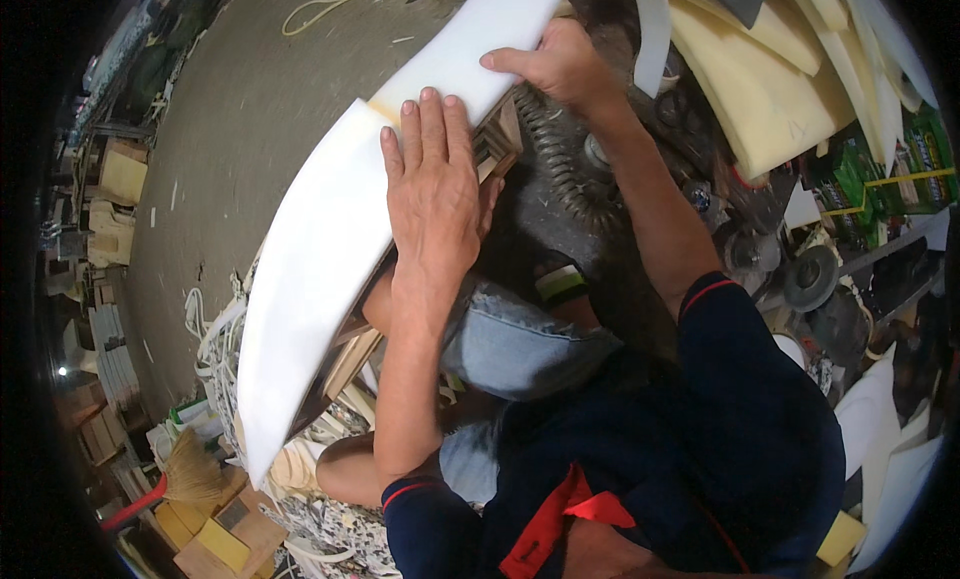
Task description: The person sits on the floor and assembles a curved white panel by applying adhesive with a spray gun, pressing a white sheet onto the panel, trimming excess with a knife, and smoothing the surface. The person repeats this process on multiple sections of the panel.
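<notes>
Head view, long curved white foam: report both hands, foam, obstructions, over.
Left hand flat on long curved white foam; right hand at its edge, thumb on top. Foam over brown wooden frame. Dark coiled hose nearby, not covering it.

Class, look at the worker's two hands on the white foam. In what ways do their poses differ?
The left hand lies with its four fingers extended over the white foam; the right hand lays its thumb on top, its other fingers mostly hidden at the edge.
The left hand is beside the seam; the right hand is farther up.
Both hands are bare and touch the foam.
</notes>
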